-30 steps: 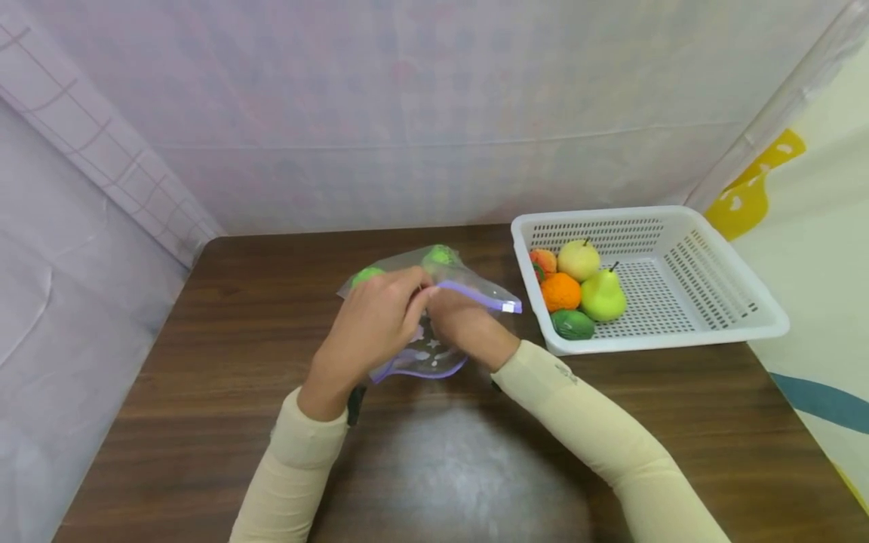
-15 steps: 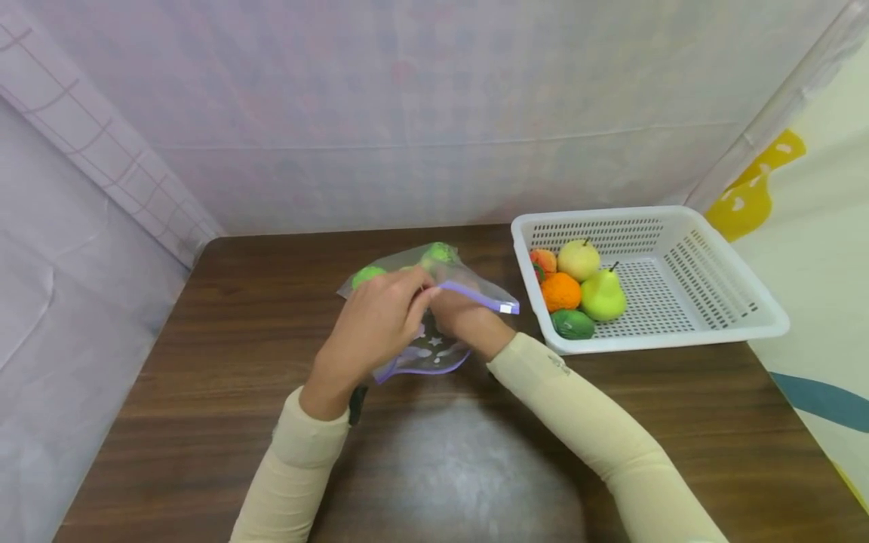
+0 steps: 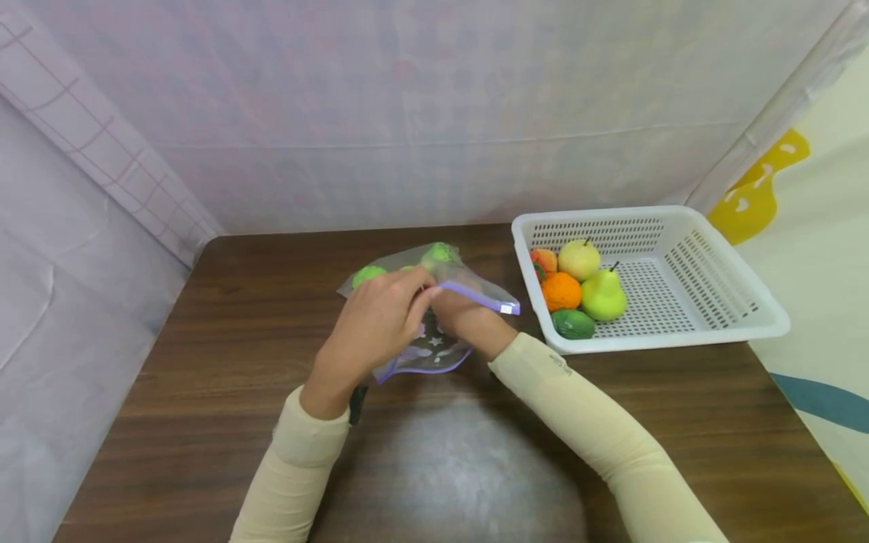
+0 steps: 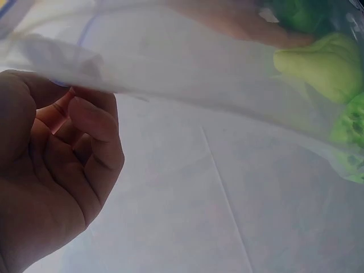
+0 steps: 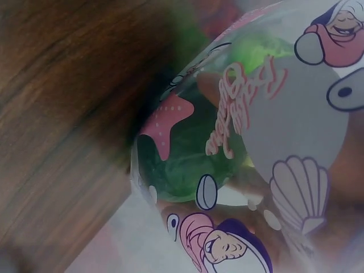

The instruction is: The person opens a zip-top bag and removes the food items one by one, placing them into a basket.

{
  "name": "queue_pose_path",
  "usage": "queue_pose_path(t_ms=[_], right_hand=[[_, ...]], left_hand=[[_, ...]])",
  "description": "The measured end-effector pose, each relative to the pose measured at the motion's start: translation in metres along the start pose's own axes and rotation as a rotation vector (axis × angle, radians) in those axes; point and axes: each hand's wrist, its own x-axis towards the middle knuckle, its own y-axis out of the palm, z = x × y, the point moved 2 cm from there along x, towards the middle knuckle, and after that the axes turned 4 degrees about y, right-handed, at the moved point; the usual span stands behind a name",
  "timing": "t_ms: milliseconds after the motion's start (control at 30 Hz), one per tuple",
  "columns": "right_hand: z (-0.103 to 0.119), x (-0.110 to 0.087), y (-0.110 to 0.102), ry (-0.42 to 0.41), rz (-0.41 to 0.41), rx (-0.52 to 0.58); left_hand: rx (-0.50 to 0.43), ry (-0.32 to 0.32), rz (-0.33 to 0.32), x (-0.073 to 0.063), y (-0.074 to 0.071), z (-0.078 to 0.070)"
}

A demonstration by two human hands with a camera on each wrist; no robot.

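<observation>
A clear zip bag (image 3: 485, 286) with purple zip strips and printed figures lies in the middle of the table in the head view. My left hand (image 3: 373, 320) pinches its edge between thumb and fingertips. Through the bag's mouth reaches my right hand (image 3: 471, 320), its fingers hidden there by the left hand. In the right wrist view the right fingers lie around a dark green rounded thing (image 5: 193, 162) behind the printed film. A pale green lumpy thing (image 4: 324, 65) and a bright green dark-spotted thing (image 4: 352, 136) show inside the bag in the left wrist view.
A white perforated basket (image 3: 729, 328) stands right of the bag. Its left side holds a green pear (image 3: 603, 296), a pale yellow round fruit (image 3: 579, 260), an orange (image 3: 561, 292), a red-orange fruit (image 3: 545, 260) and a dark green fruit (image 3: 573, 324). Behind the table hangs a pale cloth.
My right hand and forearm have shifted slightly left, and the bag's slider end moved a little with them. My left hand keeps its place and its pinch on the bag.
</observation>
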Motion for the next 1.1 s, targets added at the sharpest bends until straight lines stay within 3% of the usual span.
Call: queue_pose_path(t_ms=[200, 500, 633, 867, 1100], right_hand=[[0.002, -0.008, -0.006, 0.004, 0.102, 0.062], [0.012, -0.021, -0.017, 0.002, 0.173, 0.125], [0.015, -0.033, -0.024, -0.028, 0.134, 0.134], [0.019, -0.048, -0.035, -0.038, -0.006, 0.092], [0.023, -0.058, -0.043, -0.040, -0.007, 0.042]], left_hand=[[-0.008, -0.003, -0.006, 0.000, -0.001, 0.000], [-0.001, -0.007, -0.009, 0.001, -0.003, 0.000], [-0.006, -0.010, -0.006, 0.000, -0.003, 0.001], [-0.004, -0.019, -0.007, 0.000, -0.004, 0.001], [-0.012, -0.019, -0.010, -0.001, -0.003, 0.002]])
